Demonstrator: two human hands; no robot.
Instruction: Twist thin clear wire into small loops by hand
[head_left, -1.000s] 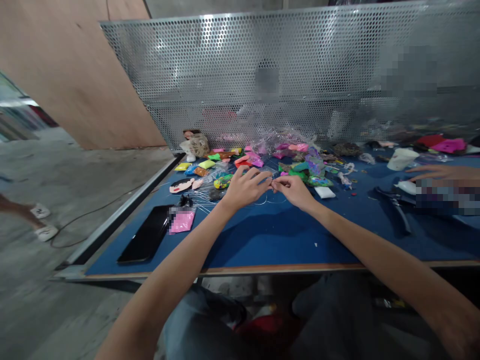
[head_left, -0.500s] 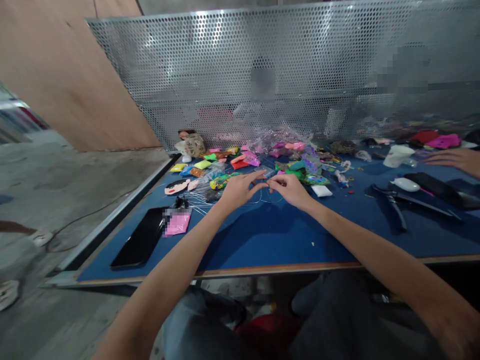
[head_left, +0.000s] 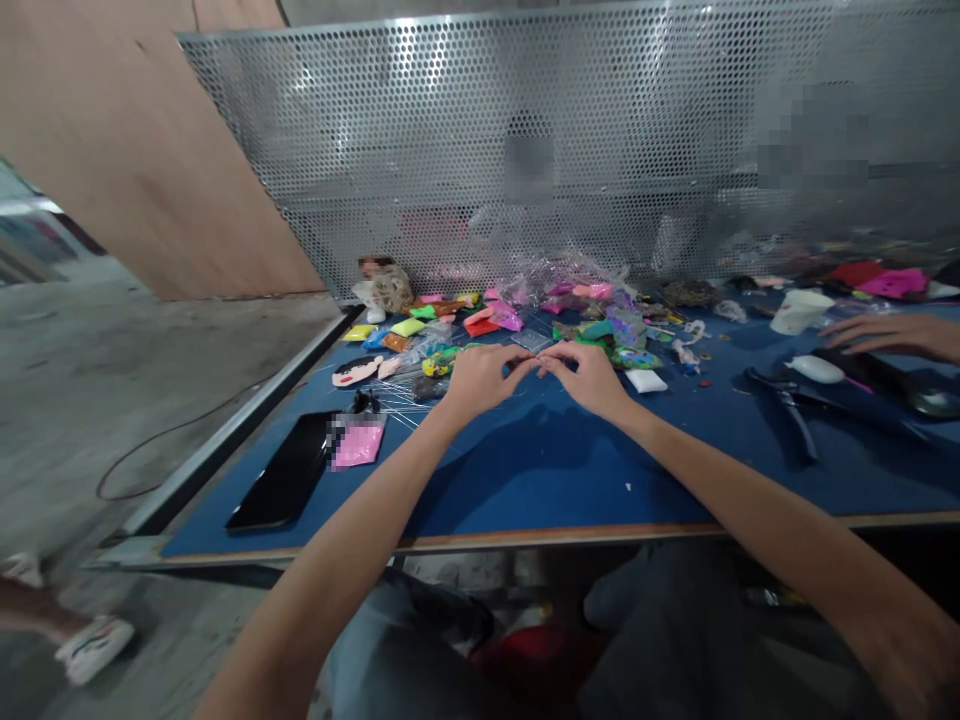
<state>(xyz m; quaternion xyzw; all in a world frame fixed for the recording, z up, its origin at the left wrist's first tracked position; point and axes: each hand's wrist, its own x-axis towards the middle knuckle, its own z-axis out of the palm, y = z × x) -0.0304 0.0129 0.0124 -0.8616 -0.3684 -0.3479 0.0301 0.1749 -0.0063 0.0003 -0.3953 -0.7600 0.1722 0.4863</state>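
Above the blue tabletop (head_left: 555, 480), my left hand (head_left: 480, 382) and my right hand (head_left: 589, 378) meet, fingertips almost touching. Each thumb is pinched against the fingers. Whatever lies between the fingertips is too small to make out. Thin pale wires (head_left: 405, 418) lie spread on the table to the left of my left hand, beside a yellow-green patterned packet (head_left: 437, 362). A small white packet (head_left: 646, 381) rests just to the right of my right hand.
A black phone (head_left: 285, 475) and pink packet (head_left: 361, 444) lie left. Colourful clay packets (head_left: 491, 318) line the back, below a perforated metal screen (head_left: 450, 150). Dark-handled cutters (head_left: 791, 420) and a white cup (head_left: 801, 312) are right, near another person's hand (head_left: 896, 335).
The left fingers, stretched out before, have curled in to a pinch beside the right fingertips. The other person's hand at right moved inward over the black object. A passer-by's foot advanced at lower left.
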